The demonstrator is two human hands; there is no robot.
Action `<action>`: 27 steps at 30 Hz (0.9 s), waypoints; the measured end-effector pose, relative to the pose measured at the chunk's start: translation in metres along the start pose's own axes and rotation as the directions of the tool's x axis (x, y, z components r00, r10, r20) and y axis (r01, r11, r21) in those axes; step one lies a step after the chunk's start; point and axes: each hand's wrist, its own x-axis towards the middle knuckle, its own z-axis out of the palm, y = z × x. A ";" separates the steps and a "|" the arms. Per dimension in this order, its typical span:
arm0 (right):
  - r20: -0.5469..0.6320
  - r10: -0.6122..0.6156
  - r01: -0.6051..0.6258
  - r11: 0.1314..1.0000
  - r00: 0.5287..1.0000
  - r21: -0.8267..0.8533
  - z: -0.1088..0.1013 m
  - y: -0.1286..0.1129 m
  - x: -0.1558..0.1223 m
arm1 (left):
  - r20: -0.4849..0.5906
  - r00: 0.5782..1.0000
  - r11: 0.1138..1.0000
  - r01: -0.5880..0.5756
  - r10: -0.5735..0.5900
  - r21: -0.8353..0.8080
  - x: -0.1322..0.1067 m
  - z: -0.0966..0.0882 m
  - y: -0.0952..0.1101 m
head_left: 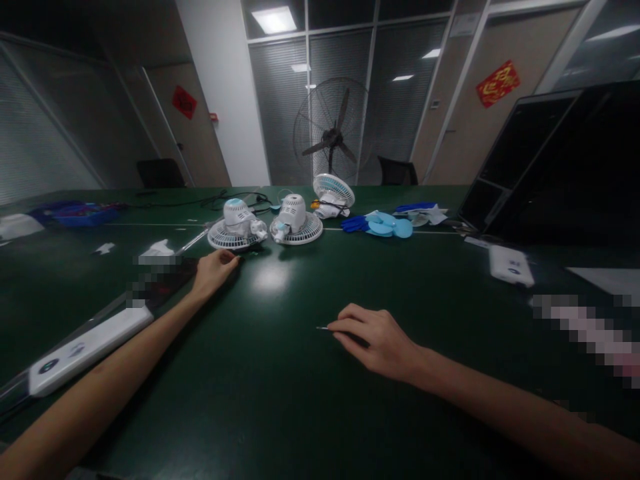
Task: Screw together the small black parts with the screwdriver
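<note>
My right hand [373,339] is held over the middle of the green table [280,387], thumb and fingers pinched on a thin metal rod [321,328]. Only the rod's short tip shows, pointing left; its kind cannot be told. Farther off on the left, my left hand [216,272] has its fingers pinched together low at the table top. Whatever they hold is hidden or too small to make out. Just beyond that hand lies a small white fan [236,230], its grille down. Beside it rest a second white fan [296,223] and a third fan [333,195], tilted.
Light-blue fan blades [390,225] and blue gloves [354,223] lie behind the right hand. A long white device [90,347] flanks my left forearm. At far left sits a blue tray [85,215]. A white device [511,265] and large dark panel [555,167] stand right.
</note>
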 end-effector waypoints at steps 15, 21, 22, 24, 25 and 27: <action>0.022 0.016 -0.017 0.999 1.000 0.033 -0.002 -0.003 0.001 | 0.350 0.917 0.958 -0.097 0.192 -0.271 -0.019 0.001 0.050; 0.026 0.028 -0.027 1.000 0.999 -0.011 0.001 0.001 -0.001 | 0.567 0.719 0.874 -0.117 0.403 -0.472 -0.079 0.009 0.128; 0.024 0.028 -0.028 0.999 0.999 -0.016 0.001 0.001 -0.001 | 0.556 0.705 0.859 -0.150 0.440 -0.489 -0.090 0.010 0.138; 0.019 0.027 -0.026 0.999 0.999 -0.019 0.001 0.001 -0.001 | 0.538 0.687 0.839 -0.201 0.488 -0.505 -0.109 0.010 0.153; 0.016 0.026 -0.026 0.999 1.000 -0.019 0.001 0.000 -0.001 | 0.533 0.683 0.835 -0.214 0.499 -0.507 -0.116 0.010 0.157; 0.003 0.025 -0.025 1.000 1.000 -0.014 0.000 -0.001 0.000 | 0.529 0.676 0.828 -0.228 0.513 -0.513 -0.125 0.010 0.161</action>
